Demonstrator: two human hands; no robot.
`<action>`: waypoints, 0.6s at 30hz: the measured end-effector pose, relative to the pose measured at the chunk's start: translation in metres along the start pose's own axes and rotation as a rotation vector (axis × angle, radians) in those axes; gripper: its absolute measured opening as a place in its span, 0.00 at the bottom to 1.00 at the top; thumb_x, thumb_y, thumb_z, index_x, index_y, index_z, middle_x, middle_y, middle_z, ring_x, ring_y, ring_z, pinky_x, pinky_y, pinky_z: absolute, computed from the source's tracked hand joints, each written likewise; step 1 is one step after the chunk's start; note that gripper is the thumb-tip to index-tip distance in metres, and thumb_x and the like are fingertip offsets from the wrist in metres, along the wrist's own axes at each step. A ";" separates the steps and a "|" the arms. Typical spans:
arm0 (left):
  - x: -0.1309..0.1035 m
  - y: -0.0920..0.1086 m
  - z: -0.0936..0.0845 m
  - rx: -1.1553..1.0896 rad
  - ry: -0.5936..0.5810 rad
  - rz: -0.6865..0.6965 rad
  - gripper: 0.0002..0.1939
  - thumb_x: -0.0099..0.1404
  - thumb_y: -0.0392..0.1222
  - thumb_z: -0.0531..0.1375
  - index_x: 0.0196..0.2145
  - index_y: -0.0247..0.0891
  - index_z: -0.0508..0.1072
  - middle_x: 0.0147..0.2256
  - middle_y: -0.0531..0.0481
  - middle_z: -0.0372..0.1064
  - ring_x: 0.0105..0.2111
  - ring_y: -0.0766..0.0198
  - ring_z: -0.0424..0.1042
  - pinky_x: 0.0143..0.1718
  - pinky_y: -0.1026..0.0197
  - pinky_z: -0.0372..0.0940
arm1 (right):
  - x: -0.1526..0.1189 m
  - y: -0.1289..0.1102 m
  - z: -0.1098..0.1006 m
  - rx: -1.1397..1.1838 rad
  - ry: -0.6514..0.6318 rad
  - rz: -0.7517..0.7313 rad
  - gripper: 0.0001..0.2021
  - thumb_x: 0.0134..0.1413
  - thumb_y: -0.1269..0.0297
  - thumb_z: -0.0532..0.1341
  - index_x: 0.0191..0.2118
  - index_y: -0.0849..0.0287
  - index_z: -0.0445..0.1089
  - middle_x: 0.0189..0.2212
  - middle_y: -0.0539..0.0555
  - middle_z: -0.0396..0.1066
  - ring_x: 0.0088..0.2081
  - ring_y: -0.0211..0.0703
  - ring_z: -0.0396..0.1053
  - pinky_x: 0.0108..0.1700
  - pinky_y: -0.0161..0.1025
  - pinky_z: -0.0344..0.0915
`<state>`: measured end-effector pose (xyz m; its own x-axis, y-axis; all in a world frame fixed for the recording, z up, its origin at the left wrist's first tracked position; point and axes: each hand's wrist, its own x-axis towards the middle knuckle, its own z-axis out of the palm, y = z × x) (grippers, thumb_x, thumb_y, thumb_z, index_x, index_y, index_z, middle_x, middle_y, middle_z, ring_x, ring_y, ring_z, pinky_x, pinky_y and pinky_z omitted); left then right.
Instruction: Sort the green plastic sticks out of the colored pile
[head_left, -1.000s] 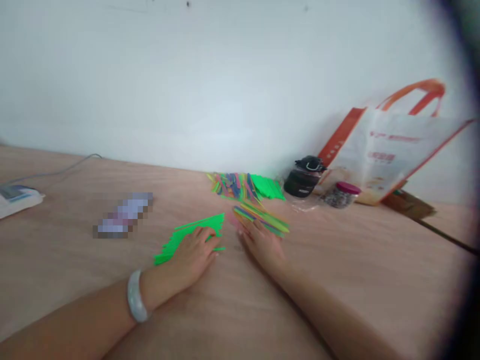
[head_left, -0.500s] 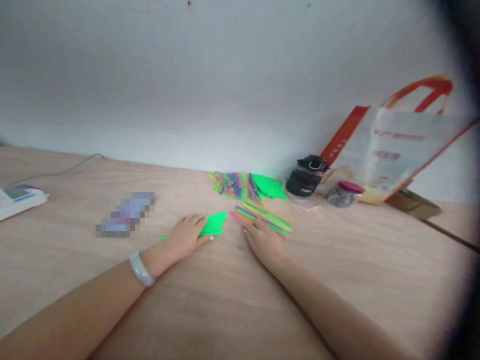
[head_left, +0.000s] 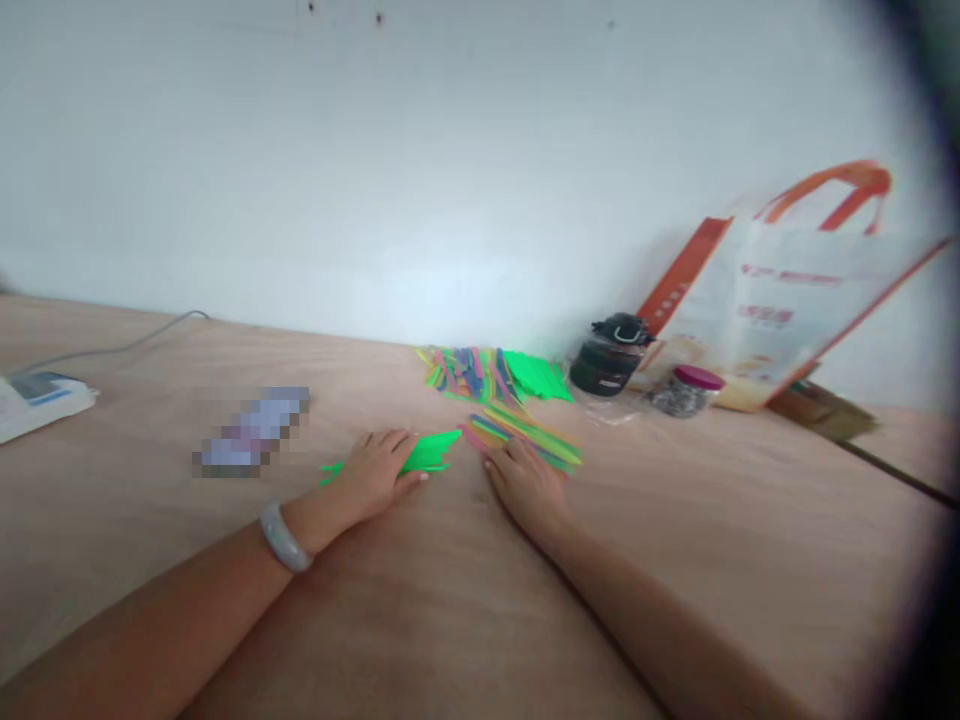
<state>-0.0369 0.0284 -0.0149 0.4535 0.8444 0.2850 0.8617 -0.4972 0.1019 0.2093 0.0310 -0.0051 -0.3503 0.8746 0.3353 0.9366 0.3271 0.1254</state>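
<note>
My left hand [head_left: 379, 475], a pale bangle [head_left: 285, 538] on its wrist, is curled over a bunch of green craft sticks [head_left: 431, 452]. Its fingers lie on the far side and its thumb on the near side; the stick ends show at both sides of the hand. My right hand [head_left: 529, 485] rests with its fingers laid on a loose spread of mixed-colour craft sticks [head_left: 551, 440]. Behind them lie a pile of mixed-colour sticks [head_left: 465, 372] and a neat group of green sticks [head_left: 536, 376].
A black-lidded bottle [head_left: 611, 358], a jar with a dark pink lid [head_left: 686, 392] and a white bag with orange handles [head_left: 780, 300] stand at the right. To the left are a pixelated item [head_left: 255, 430] and a white device [head_left: 49, 402] beside a cable. A wall rises behind.
The green sticks under my left hand have shifted and look narrower, their right tips reaching slightly farther right. My right hand has hardly moved. The picture is brighter.
</note>
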 end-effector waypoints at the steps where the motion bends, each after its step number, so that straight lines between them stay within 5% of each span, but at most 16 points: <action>1: -0.001 0.001 0.000 0.008 0.008 -0.014 0.27 0.66 0.55 0.49 0.57 0.36 0.59 0.57 0.40 0.58 0.56 0.52 0.58 0.56 0.48 0.54 | 0.000 0.000 0.000 0.002 0.008 -0.006 0.14 0.62 0.64 0.49 0.41 0.57 0.71 0.38 0.57 0.68 0.44 0.45 0.64 0.43 0.38 0.60; 9: 0.005 0.008 -0.003 -0.018 0.007 -0.043 0.18 0.69 0.41 0.46 0.54 0.35 0.63 0.53 0.41 0.63 0.53 0.56 0.62 0.54 0.52 0.58 | -0.001 0.000 -0.001 0.032 0.015 -0.014 0.14 0.61 0.64 0.49 0.40 0.58 0.72 0.38 0.58 0.67 0.44 0.46 0.63 0.44 0.39 0.61; 15: -0.008 0.004 -0.014 0.013 0.006 -0.247 0.26 0.65 0.56 0.49 0.56 0.42 0.60 0.58 0.40 0.56 0.58 0.47 0.53 0.56 0.34 0.45 | -0.008 0.008 -0.006 0.125 0.127 -0.009 0.15 0.59 0.61 0.51 0.47 0.56 0.69 0.42 0.59 0.67 0.47 0.49 0.61 0.48 0.44 0.60; 18: -0.023 -0.007 -0.019 0.042 -0.016 -0.384 0.37 0.58 0.66 0.51 0.58 0.42 0.57 0.61 0.38 0.51 0.61 0.41 0.46 0.55 0.29 0.42 | -0.013 0.028 -0.001 0.229 0.280 0.117 0.18 0.59 0.56 0.51 0.51 0.55 0.66 0.49 0.59 0.63 0.51 0.51 0.59 0.52 0.49 0.57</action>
<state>-0.0575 0.0083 -0.0044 0.0993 0.9708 0.2184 0.9779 -0.1358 0.1589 0.2404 0.0289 -0.0052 -0.1975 0.7897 0.5808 0.9350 0.3297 -0.1304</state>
